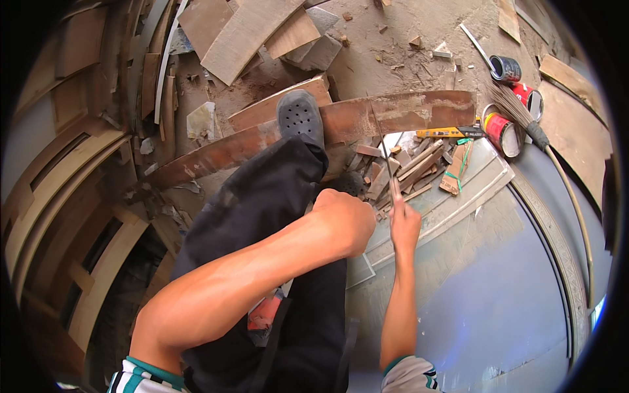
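Observation:
A long reddish-brown wooden board [419,112] lies across the ground, its surface worn and scraped. My foot, in a grey clog [300,116], presses on it. A thin saw [382,141], seen nearly edge-on, crosses the board to the right of the clog. My right hand [404,223] is closed round the saw's handle end. My left hand [344,221] is curled into a fist beside my knee, apart from the board. Its fingers are turned away, so anything inside them is hidden.
Wood offcuts [419,167] are heaped under the board, beside a yellow and black strip [452,132]. Cans [501,131] and a long-handled broom [537,137] stand at right. Wooden frames [72,177] line the left; loose planks [252,36] lie ahead.

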Demonstrator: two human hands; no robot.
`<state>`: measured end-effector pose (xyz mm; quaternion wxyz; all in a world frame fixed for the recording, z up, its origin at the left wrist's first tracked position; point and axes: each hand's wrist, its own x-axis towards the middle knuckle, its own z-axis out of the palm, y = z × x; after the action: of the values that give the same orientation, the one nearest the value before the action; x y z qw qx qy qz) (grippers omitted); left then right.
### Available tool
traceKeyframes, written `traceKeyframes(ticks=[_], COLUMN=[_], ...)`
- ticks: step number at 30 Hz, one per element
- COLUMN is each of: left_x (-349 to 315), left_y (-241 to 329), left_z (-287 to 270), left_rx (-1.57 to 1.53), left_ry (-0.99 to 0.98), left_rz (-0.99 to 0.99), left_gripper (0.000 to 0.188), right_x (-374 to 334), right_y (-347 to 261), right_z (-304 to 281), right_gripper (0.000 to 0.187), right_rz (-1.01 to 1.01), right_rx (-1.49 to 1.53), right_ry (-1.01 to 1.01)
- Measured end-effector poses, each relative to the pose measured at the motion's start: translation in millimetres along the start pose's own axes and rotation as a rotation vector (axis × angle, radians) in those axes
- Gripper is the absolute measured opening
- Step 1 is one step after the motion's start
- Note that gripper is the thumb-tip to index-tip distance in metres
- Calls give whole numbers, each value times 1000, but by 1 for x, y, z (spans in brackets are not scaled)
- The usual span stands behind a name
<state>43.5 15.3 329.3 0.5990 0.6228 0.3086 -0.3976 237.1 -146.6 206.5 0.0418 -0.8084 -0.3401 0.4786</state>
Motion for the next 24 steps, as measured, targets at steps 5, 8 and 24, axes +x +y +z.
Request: traceKeyframes(ticks=[5, 8, 24], left_x=[6, -1, 18], left_y=[16, 25, 29], left_z=[6, -13, 20], left_rx=[88, 54, 113], left_ry=[75, -27, 55], left_rz=[31, 8, -8], left_gripper=[34, 33, 30], right_x=[116, 109, 86], right_y=[-33, -46, -49], right_z=[60, 47, 36], right_gripper=[58, 60, 64], right_rz=[-96, -44, -36], right_rx=[-140, 36, 16], right_ry=[95, -72, -9])
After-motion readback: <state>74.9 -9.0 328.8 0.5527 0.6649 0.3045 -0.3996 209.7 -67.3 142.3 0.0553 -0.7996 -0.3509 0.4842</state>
